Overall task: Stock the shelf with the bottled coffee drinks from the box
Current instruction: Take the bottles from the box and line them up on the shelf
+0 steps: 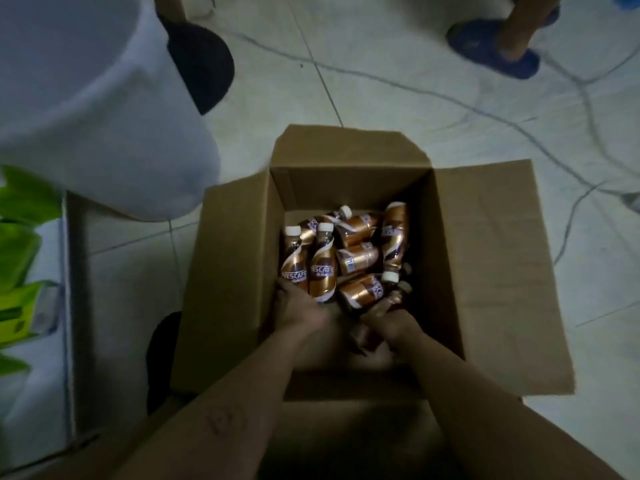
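Far left: green packets (17,244) line what looks like a shelf edge; no coffee bottle shows there, so you seem to have stocked little or nothing within view.
Left hand: your left hand (298,306) reaches into the box, fingers curled against the base of the two upright bottles (310,268); whether it has closed on one cannot be told.
Box: the open cardboard box (485,258) sits on the tiled floor (415,81), flaps spread, several bottled coffee drinks (360,251) heaped inside.
Right hand: your right hand (391,322) is closed around a dark bottle, mostly hidden in shadow.
Remaining: by this view, nearly the whole load awaits shelving.
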